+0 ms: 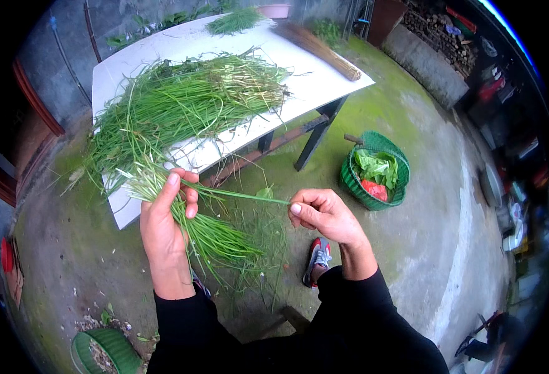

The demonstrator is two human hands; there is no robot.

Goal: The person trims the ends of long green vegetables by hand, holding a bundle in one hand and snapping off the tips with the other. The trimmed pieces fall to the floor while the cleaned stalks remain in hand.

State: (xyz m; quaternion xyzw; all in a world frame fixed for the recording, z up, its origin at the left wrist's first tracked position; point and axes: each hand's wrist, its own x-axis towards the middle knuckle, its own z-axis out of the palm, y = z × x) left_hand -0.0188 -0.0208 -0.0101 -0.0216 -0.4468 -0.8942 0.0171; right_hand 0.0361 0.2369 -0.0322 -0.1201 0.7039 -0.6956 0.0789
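Observation:
My left hand [169, 219] is wrapped around a bundle of green chives [213, 236], whose pale stem ends point toward the table and whose leaf tips hang toward me. Between the thumb and fingers of my right hand [323, 215] I pinch the end of a few green blades [241, 195]. These blades stretch taut from my left hand across to the right. Just beyond my hands, a large heap of chives [176, 103] covers much of the white tabletop [302, 56], with brownish roots at its right end.
A straw broom [321, 51] and a smaller green pile [234, 21] lie on the table. To the right, a green woven basket [372, 173] holds leafy greens and something red. Another green basket [106, 350] stands at lower left. Loose blades [260, 262] litter the ground.

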